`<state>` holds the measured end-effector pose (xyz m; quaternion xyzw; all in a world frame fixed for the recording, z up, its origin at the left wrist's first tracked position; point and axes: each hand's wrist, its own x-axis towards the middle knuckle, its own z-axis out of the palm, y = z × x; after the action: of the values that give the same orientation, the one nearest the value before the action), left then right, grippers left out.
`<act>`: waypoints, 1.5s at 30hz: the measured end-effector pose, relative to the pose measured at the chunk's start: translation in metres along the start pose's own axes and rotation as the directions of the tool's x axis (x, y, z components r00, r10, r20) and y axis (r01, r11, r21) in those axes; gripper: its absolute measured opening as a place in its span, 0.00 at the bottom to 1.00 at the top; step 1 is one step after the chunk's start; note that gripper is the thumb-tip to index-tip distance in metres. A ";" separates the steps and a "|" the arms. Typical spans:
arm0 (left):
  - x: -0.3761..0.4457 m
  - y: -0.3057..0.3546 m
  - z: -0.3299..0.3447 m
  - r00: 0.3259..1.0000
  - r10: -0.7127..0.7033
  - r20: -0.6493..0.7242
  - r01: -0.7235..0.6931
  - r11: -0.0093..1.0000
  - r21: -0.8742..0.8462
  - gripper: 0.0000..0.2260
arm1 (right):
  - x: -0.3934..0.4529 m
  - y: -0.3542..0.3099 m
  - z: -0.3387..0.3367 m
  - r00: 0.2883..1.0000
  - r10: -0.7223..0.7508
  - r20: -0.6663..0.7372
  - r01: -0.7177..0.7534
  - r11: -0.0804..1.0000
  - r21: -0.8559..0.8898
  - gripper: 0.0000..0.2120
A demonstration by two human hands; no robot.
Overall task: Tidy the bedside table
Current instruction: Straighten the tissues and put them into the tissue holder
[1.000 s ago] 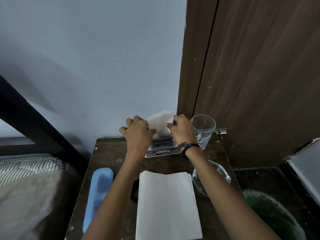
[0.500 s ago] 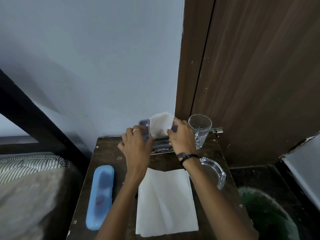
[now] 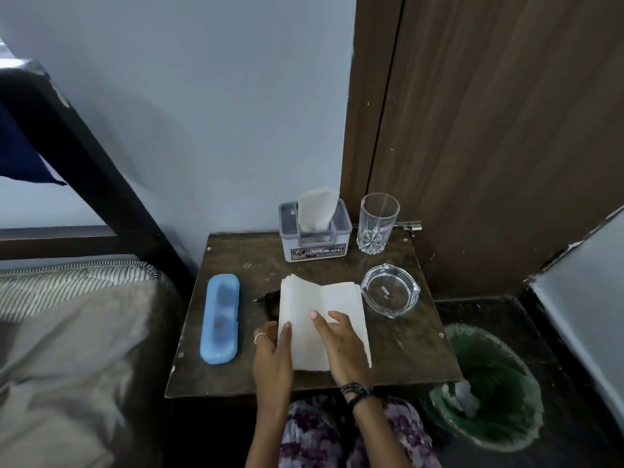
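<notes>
A stack of white paper napkins (image 3: pixel 314 300) lies in the middle of the dark wooden bedside table (image 3: pixel 405 352). My left hand (image 3: pixel 273 352) touches the stack's left edge with its fingers along the side. My right hand (image 3: pixel 337 336) rests flat on top of the stack, fingers spread. At the back stands a grey tissue box (image 3: pixel 314 234) with one white tissue sticking up from its slot. A light blue case (image 3: pixel 220 322) lies on the table's left side. A black cable (image 3: pixel 270 300) peeks out from under the napkins.
A tall clear glass (image 3: pixel 377 222) stands at the back right, with a glass ashtray (image 3: pixel 390 290) in front of it. A green-lined bin (image 3: pixel 489 386) sits on the floor to the right. A bed (image 3: pixel 67 332) adjoins the left; wall and wooden door stand behind.
Both hands have left the tissue box at the back and come down onto the napkin stack. The tissue box now stands free with a tissue sticking up.
</notes>
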<state>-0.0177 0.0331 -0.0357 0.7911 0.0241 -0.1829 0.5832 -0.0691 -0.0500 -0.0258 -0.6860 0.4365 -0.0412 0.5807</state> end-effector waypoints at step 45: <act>0.047 0.071 0.025 0.850 0.472 0.233 -0.526 0.774 0.352 0.03 | 0.056 -0.044 -0.053 0.866 -0.493 -0.080 0.422 0.809 -0.409 0.10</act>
<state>0.0371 -0.0206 0.0079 0.8576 -0.2637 -0.0740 0.4353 -0.0404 -0.1292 0.0023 -0.8631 0.3085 -0.1580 0.3674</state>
